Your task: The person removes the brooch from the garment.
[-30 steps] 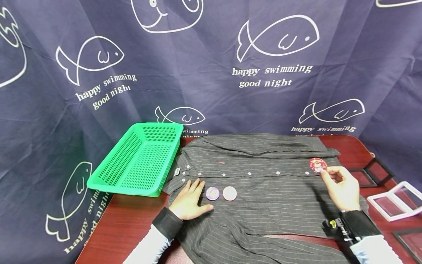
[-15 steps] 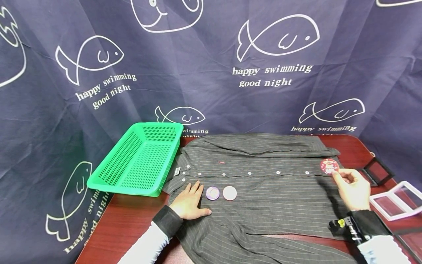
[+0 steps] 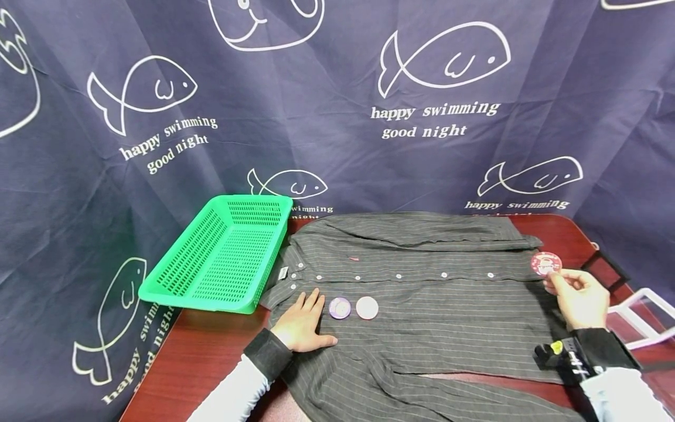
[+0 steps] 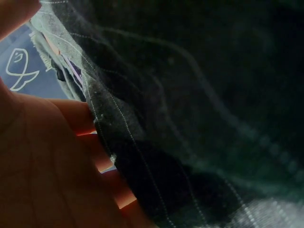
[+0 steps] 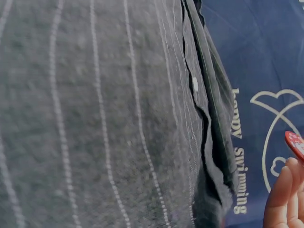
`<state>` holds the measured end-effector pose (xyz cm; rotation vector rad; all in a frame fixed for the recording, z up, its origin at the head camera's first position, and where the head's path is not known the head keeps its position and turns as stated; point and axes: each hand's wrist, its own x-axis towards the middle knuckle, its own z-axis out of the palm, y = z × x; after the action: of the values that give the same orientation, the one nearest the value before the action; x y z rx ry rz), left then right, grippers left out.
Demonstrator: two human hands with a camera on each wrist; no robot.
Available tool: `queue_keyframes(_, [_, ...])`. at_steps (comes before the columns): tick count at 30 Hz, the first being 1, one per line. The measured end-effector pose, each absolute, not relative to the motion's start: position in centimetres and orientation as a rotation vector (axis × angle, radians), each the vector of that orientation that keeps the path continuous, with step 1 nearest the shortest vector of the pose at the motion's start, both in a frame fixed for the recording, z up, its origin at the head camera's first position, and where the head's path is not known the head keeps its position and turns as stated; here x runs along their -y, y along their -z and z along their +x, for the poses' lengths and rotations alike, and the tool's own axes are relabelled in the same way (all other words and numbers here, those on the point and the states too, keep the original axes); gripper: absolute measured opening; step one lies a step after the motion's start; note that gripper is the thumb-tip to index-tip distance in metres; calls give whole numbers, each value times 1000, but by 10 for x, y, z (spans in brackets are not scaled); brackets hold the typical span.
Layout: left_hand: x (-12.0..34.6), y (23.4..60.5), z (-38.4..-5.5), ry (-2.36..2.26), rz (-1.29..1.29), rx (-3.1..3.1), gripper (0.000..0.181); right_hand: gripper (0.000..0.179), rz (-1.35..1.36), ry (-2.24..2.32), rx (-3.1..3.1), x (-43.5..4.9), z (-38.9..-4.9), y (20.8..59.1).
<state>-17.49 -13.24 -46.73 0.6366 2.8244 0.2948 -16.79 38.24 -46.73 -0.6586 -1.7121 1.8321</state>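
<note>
A dark grey pinstriped shirt [image 3: 453,316] lies spread on the table, its collar towards the left. My left hand [image 3: 302,322] rests on it near the collar with fingers extended. Just right of that hand lie a purple round badge [image 3: 340,308] and a pale pink round badge [image 3: 367,308]. With thumb and fingertips, my right hand [image 3: 580,296] pinches a red round badge [image 3: 546,265] at its lower edge, over the shirt's hem. In the right wrist view, part of the red badge [image 5: 295,145] shows above the fingers.
A green plastic basket [image 3: 227,258] stands at the left of the red-brown table [image 3: 205,363]. White frames [image 3: 645,316] and a black frame [image 3: 606,269] lie at the right edge, partly behind the right hand. A printed blue curtain [image 3: 337,117] hangs behind.
My right hand has moved to the right with the red badge, from over the button line to the shirt's hem. The left hand has stayed nearly still.
</note>
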Motion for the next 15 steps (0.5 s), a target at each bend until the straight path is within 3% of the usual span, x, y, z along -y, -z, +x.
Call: queue_keyframes(15, [133, 468, -176, -314, 626, -2834, 96, 40, -887, -2077, 1519, -413, -181, 474])
